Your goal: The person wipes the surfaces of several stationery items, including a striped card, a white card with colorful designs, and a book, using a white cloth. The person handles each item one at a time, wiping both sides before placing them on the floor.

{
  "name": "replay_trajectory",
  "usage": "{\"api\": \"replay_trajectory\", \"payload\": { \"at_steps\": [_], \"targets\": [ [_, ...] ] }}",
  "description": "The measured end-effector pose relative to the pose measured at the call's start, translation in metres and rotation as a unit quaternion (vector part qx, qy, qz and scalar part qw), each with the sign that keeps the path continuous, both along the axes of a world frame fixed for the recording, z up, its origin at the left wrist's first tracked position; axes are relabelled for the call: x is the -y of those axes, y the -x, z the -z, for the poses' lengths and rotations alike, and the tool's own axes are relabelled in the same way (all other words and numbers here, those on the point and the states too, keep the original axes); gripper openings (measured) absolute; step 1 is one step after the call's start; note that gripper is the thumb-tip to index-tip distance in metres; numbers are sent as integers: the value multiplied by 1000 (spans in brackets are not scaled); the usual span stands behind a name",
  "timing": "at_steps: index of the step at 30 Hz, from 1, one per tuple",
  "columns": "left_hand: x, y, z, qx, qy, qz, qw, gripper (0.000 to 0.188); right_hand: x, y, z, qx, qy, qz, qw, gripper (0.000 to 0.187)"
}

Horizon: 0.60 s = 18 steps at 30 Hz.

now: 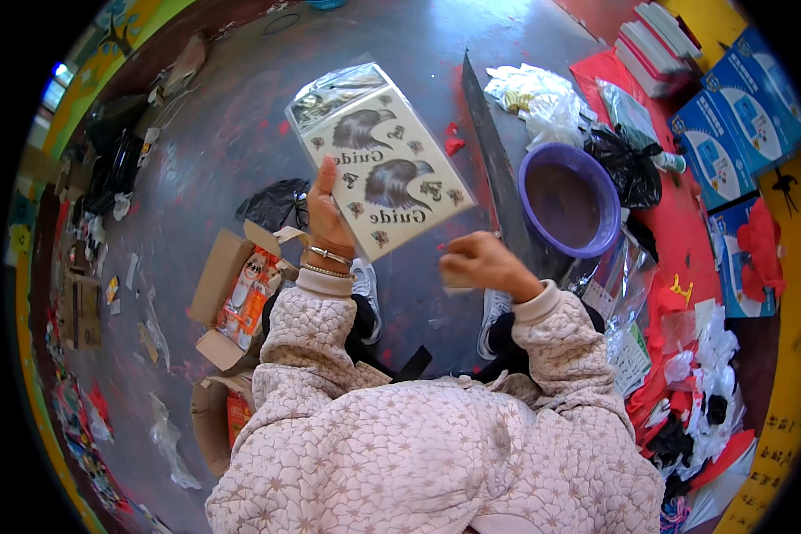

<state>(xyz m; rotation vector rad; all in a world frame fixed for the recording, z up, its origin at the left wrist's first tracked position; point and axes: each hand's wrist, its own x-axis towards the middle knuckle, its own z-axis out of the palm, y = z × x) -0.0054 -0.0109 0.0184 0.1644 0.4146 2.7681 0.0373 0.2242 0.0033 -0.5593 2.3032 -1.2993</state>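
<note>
A cream sheet [329,142] printed with dark eagle heads, small emblems and mirrored lettering, like a temporary tattoo sheet, is held up before me. It sits in a clear plastic sleeve [336,87], whose loose end crinkles at the far left. My left hand [327,214] grips its left edge, thumb on the printed face and the other fingers hidden behind. Just off the sheet's near right corner, my right hand [489,265] is closed with curled fingers. A pale sliver shows under those fingers, too small to name.
Left of my legs stand open cardboard boxes [220,271] with orange packets [251,285]. To the right are a purple basin [527,191] of murky water, white plastic bags [543,102], a black bag [627,169] and blue boxes [716,133]. Scraps litter both sides.
</note>
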Motion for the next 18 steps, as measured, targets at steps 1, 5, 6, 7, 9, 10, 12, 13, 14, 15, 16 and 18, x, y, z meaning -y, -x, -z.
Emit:
{"api": "replay_trajectory", "payload": {
  "at_steps": [1, 5, 6, 7, 9, 10, 12, 13, 14, 15, 16, 18],
  "targets": [
    [4, 1, 4, 0, -12, 1, 1000, 50, -13, 8, 9, 4, 15, 82, 996, 24],
    [-5, -1, 5, 2, 6, 20, 1000, 47, -52, 37, 10, 55, 326, 389, 860, 24],
    [-10, -6, 2, 7, 18, 35, 999, 46, -50, 40, 0, 8, 369, 391, 843, 23],
    [-15, -9, 3, 15, 29, 40, 999, 46, -48, 43, -13, -41, 410, 391, 823, 23],
    [-23, -12, 7, 30, 50, 51, 997, 46, -34, 36, -40, -142, 397, 361, 832, 23],
    [-25, -14, 9, 34, 61, 45, 997, 48, -21, 32, -51, -189, 346, 329, 858, 23],
    [-28, -12, 9, 38, 81, 43, 995, 50, -10, 28, -48, -246, 243, 248, 905, 24],
    [-30, -10, 9, 39, 91, 42, 994, 52, -9, 30, -37, -253, 195, 197, 927, 25],
    [-29, -7, 6, 52, 86, 54, 993, 53, -9, 32, -28, -254, 147, 147, 944, 25],
    [-24, -7, 10, 50, 90, 54, 993, 52, -16, 32, -25, -153, 185, 196, 951, 25],
    [-17, -6, 14, 49, 95, 54, 993, 52, -29, 35, -24, -50, 221, 242, 944, 26],
    [-17, -7, 10, 41, 69, 53, 995, 49, -51, 48, -18, 21, 257, 341, 904, 30]
  ]
}}
